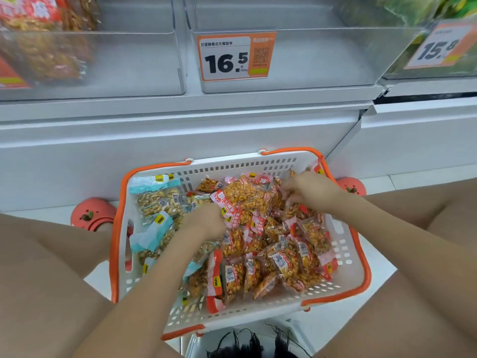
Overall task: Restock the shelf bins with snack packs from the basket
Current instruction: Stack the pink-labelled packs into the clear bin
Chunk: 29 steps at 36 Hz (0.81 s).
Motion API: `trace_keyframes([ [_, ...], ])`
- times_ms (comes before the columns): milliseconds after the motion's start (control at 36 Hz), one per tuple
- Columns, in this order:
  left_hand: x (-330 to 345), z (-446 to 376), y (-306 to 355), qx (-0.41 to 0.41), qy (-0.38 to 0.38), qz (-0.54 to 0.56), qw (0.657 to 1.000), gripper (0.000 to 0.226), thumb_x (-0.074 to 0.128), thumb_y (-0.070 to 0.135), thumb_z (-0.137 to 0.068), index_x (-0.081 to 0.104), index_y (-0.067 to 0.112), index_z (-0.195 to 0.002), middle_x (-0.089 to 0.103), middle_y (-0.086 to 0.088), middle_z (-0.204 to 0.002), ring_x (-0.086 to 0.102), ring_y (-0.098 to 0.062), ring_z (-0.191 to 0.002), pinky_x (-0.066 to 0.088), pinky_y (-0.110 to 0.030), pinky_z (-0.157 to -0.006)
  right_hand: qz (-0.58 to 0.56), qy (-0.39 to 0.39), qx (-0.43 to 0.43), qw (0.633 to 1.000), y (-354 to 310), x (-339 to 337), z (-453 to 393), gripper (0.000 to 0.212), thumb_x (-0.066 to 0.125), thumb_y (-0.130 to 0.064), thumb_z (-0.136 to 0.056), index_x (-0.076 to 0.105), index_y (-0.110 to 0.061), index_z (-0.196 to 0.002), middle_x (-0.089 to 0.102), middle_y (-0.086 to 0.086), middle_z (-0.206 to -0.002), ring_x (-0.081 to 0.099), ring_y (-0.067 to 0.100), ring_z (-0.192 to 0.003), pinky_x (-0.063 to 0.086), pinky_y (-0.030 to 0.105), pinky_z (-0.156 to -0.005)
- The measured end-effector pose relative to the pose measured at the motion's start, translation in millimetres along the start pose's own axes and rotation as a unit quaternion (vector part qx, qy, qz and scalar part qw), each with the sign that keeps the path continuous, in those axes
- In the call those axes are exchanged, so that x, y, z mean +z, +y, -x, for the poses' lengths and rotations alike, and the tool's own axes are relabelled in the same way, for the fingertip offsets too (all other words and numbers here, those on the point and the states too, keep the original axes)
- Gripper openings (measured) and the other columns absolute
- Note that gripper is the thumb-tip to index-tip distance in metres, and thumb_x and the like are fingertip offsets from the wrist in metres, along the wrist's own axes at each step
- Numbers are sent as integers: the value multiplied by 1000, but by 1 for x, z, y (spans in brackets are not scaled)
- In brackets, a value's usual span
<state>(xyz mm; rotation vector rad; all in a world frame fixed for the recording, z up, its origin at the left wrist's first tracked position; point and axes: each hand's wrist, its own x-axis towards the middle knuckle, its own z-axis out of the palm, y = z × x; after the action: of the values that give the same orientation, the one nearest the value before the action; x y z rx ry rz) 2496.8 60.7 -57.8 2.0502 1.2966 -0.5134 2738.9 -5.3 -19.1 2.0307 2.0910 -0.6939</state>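
A white metal shelving unit point(180, 140) stood under even, bright light. Below it lay a glossy white tiled floor point(402, 177).

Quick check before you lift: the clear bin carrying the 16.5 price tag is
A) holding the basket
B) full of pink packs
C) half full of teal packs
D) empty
D: the bin behind the 16.5 tag shows only bare clear walls and floor.

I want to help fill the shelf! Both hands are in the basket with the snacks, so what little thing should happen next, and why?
Probably lift a few pink snack packs up out of the basket. Both the left hand and the right hand are already down on that pile, and the bin with the 16.5 price tag just above looks empty.
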Motion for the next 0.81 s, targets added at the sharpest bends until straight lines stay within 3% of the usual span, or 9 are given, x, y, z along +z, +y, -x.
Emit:
trace_keyframes([
  [111,-19,3,-12,1,54,75,996,19,58,8,-81,57,10,-62,66,-11,-82,64,-27,-85,51,-37,-74,-220,100,41,970,-8,-11,6,11,74,-17,-82,66,-11,-79,62,-8,-77,57,9,-73,47,31,-67],
  [222,-23,11,-8,18,122,111,986,15,63,28,-90,65,17,-80,68,-2,-90,62,-19,-85,53,-36,-79,-402,180,97,893,-25,-14,5,17,75,-11,-82,65,3,-82,68,8,-81,64,21,-73,58,35,-68],
  [306,-23,24,7,33,126,210,969,26,58,39,-93,65,15,-101,66,2,-100,59,-11,-85,47,-21,-71,-536,181,163,808,-47,-13,3,14,71,-12,-86,61,-2,-87,65,5,-78,62,9,-60,60,34,-58],
  [361,-24,32,18,-2,57,422,905,31,58,39,-93,60,14,-112,66,-2,-110,62,-13,-93,52,-23,-83,-644,146,194,725,-62,-9,6,13,68,-13,-89,58,-4,-89,65,8,-82,65,8,-57,57,26,-49],
  [444,-26,41,26,-36,-62,677,732,40,61,39,-89,52,12,-118,64,-13,-113,62,-24,-104,49,-37,-97,-719,161,202,645,-84,9,7,17,67,-13,-89,53,-6,-84,63,13,-92,67,20,-77,60,31,-59],
  [556,-23,37,26,-34,-107,737,667,47,63,50,-78,59,11,-104,65,-11,-102,64,-27,-96,55,-44,-84,-532,307,131,778,-109,29,10,16,75,-14,-82,61,-11,-76,66,0,-79,65,14,-79,56,29,-74],
  [611,-18,32,24,-24,-99,763,638,37,61,40,-85,58,7,-100,65,-12,-96,67,-27,-87,56,-44,-75,-465,278,40,839,-122,31,16,9,78,-17,-79,70,-15,-81,71,-9,-84,65,2,-80,52,17,-76],
  [694,-13,23,15,-62,-63,754,651,25,61,30,-88,61,8,-100,65,-14,-101,65,-27,-92,53,-39,-68,-470,220,11,855,-124,26,19,15,68,-27,-89,76,-15,-91,74,-7,-86,67,4,-79,55,25,-75],
  [806,-14,21,8,-97,-57,725,680,24,66,23,-86,64,7,-102,67,-17,-105,67,-29,-92,57,-39,-63,-351,339,159,858,-72,21,6,28,61,-26,-94,61,-14,-120,66,-5,-104,63,6,-83,54,29,-78],
])
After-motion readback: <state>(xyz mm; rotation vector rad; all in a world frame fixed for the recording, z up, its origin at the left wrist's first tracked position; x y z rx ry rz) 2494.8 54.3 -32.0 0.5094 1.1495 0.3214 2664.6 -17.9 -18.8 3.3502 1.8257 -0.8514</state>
